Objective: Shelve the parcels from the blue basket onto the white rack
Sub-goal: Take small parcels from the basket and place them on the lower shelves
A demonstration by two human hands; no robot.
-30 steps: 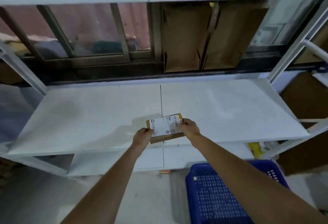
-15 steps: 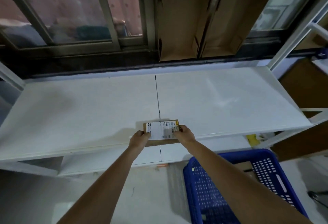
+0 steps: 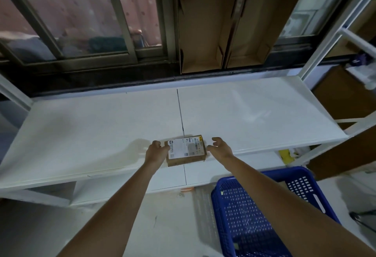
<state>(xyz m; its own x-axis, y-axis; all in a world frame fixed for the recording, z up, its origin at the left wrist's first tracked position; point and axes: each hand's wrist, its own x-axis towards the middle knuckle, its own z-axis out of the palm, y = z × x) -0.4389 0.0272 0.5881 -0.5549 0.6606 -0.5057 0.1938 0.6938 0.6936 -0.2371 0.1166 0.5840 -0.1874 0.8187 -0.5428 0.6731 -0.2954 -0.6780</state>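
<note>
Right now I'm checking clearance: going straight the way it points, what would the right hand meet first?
The right hand likely meets only bare white rack shelf; the brown labelled cardboard parcel lies beside it.

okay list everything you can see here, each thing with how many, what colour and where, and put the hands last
Small brown cardboard parcel with white label: one, lying flat at the front edge of the shelf, across its centre seam.
White metal rack shelf: one, spanning the view under the window.
Blue perforated plastic basket: one, on the floor, lower right.
Flattened brown cardboard boxes: two, leaning against the window behind the rack.
Dark-framed sliding window: one, at the back.
Left hand: fingers curled at the parcel's left edge.
Right hand: loosely curled, just off the parcel's right edge.
</note>
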